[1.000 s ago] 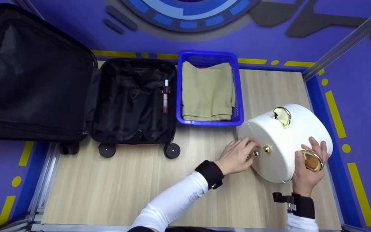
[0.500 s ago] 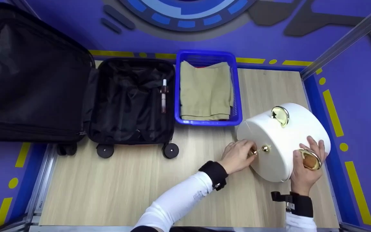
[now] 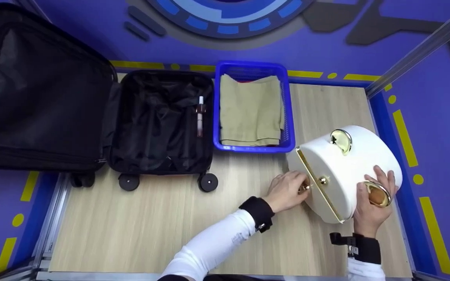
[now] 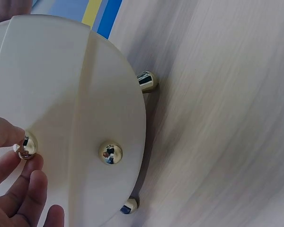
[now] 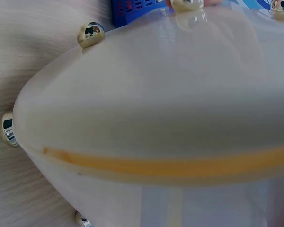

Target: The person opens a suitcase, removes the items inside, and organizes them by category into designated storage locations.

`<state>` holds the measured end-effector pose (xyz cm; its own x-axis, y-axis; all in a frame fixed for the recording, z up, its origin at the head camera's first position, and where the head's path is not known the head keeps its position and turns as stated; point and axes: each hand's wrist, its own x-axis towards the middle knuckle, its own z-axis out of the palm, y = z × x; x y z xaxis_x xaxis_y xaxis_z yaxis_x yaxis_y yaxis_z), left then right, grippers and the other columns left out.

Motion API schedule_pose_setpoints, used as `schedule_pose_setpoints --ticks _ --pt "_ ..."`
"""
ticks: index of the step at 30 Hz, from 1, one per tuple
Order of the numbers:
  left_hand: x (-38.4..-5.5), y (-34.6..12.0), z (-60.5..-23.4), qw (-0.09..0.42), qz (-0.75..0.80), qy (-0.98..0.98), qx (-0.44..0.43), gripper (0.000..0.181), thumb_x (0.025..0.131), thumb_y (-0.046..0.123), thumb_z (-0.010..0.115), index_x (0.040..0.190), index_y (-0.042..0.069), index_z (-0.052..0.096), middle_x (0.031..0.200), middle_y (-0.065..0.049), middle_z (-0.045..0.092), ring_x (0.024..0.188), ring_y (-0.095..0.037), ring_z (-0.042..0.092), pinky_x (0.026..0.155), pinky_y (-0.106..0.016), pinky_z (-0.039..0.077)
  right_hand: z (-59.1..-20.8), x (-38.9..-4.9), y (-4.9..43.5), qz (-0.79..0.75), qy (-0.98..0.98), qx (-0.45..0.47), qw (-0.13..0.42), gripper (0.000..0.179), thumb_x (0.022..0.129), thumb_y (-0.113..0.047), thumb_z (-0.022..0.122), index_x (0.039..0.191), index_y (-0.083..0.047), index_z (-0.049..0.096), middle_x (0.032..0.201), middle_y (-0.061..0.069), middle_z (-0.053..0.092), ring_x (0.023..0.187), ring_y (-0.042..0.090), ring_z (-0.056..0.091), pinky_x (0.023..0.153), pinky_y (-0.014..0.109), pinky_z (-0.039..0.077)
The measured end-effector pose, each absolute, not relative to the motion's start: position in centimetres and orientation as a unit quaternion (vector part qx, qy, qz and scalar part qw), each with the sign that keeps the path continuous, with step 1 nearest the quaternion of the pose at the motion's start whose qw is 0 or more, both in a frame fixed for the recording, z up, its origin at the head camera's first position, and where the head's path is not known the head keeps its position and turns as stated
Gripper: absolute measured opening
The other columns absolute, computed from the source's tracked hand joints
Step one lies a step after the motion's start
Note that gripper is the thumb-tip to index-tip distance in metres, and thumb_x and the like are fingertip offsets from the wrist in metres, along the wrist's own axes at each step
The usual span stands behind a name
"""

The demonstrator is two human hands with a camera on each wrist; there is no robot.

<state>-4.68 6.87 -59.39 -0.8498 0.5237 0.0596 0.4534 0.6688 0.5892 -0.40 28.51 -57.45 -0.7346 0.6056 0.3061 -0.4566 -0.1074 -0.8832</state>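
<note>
A white rounded storage box with gold fittings sits at the table's right. My left hand pinches a gold knob on its front face between thumb and fingers. Another gold knob shows beside it. Across that face, a gold-edged seam stands out. My right hand lies against the box's side, thumb and fingers spread around a gold ring-shaped handle. A similar gold handle is on the far side. In the right wrist view, the white surface and an orange-gold band fill the picture.
A blue basket holding folded khaki cloth stands behind, left of the box. Further left lies an opened black suitcase with a slim tube inside. Wheels stick out toward the front. A blue wall closes off the right.
The front panel of the box has shifted slightly under my left hand's pull, and a gold edge now shows along its seam. My right hand has stayed in place.
</note>
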Motion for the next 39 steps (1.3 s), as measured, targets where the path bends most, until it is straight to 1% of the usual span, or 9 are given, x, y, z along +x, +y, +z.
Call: schedule_pose_setpoints --ticks 5,9,15,21,26,29,33,36,39 --pt "-4.4 5.6 -59.3 0.06 0.301 0.911 0.276 0.018 0.098 0.035 0.068 0.109 0.022 0.065 0.111 0.008 0.068 0.102 -0.008 0.062 0.087 -0.023 0.049 -57.5 -0.4 28.6 0.746 -0.559 -0.065 0.355 0.075 0.081 0.02 0.07 0.15 0.002 0.047 0.136 0.015 0.066 0.111 0.024 0.064 0.099 0.024 0.051" --pt "-4.2 4.3 -59.2 0.057 0.305 0.906 0.289 0.018 0.096 0.035 0.068 0.108 0.022 0.065 0.109 0.008 0.068 0.101 -0.01 0.062 0.084 -0.023 0.049 -57.4 -0.4 28.7 0.739 -0.567 -0.067 0.359 0.073 0.081 0.018 0.072 0.149 0.003 0.049 0.137 0.016 0.066 0.112 0.024 0.064 0.102 0.023 0.05" --pt "-3.6 2.0 -59.2 0.053 0.318 0.898 0.299 0.015 0.093 0.032 0.071 0.102 0.023 0.065 0.104 0.01 0.067 0.098 -0.008 0.062 0.08 -0.021 0.048 -57.4 -0.4 28.7 0.736 -0.572 -0.061 0.356 0.076 0.08 0.018 0.072 0.15 0.003 0.047 0.137 0.015 0.066 0.112 0.023 0.064 0.101 0.023 0.05" --pt "-2.9 0.4 -59.3 0.048 0.324 0.896 0.301 0.015 0.091 0.032 0.072 0.1 0.021 0.065 0.102 0.01 0.066 0.096 -0.008 0.061 0.076 -0.02 0.047 -57.3 -0.3 28.7 0.735 -0.573 -0.058 0.358 0.076 0.08 0.018 0.071 0.15 0.004 0.045 0.136 0.014 0.066 0.111 0.023 0.065 0.105 0.024 0.048" --pt "-2.6 0.0 -59.6 0.045 0.334 0.895 0.294 0.017 0.089 0.032 0.073 0.099 0.021 0.066 0.101 0.01 0.066 0.093 -0.007 0.061 0.075 -0.019 0.046 -57.5 -0.3 28.7 0.735 -0.574 -0.06 0.355 0.077 0.08 0.019 0.07 0.151 0.003 0.045 0.137 0.015 0.066 0.112 0.023 0.064 0.101 0.023 0.05" --pt "-2.5 0.0 -59.8 0.05 0.345 0.893 0.284 0.017 0.089 0.032 0.074 0.1 0.022 0.066 0.101 0.01 0.067 0.093 -0.006 0.061 0.075 -0.019 0.046 -57.5 -0.3 28.7 0.728 -0.581 -0.063 0.358 0.076 0.08 0.017 0.072 0.15 0.003 0.047 0.136 0.015 0.067 0.111 0.023 0.065 0.107 0.024 0.046" --pt "-2.4 -0.1 -60.0 0.056 0.355 0.892 0.275 0.017 0.09 0.031 0.074 0.101 0.022 0.065 0.101 0.009 0.067 0.093 -0.006 0.062 0.075 -0.02 0.047 -57.3 -0.4 28.6 0.72 -0.588 -0.061 0.362 0.076 0.08 0.016 0.073 0.15 0.004 0.047 0.135 0.014 0.067 0.111 0.021 0.066 0.118 0.026 0.034" --pt "-2.4 -0.2 -60.0 0.054 0.357 0.89 0.277 0.017 0.091 0.032 0.074 0.102 0.022 0.065 0.103 0.01 0.068 0.095 -0.006 0.062 0.076 -0.02 0.047 -56.9 -0.3 28.3 0.722 -0.588 -0.062 0.36 0.075 0.08 0.016 0.072 0.15 0.004 0.047 0.135 0.013 0.068 0.11 0.021 0.066 0.116 0.026 0.036" --pt "-2.6 -0.5 -59.8 0.047 0.352 0.89 0.287 0.018 0.092 0.034 0.075 0.104 0.023 0.068 0.106 0.011 0.068 0.099 -0.007 0.063 0.079 -0.021 0.048 -56.4 -0.3 28.1 0.724 -0.586 -0.066 0.357 0.068 0.081 0.016 0.071 0.145 0.005 0.053 0.134 0.012 0.068 0.11 0.02 0.065 0.112 0.024 0.041"
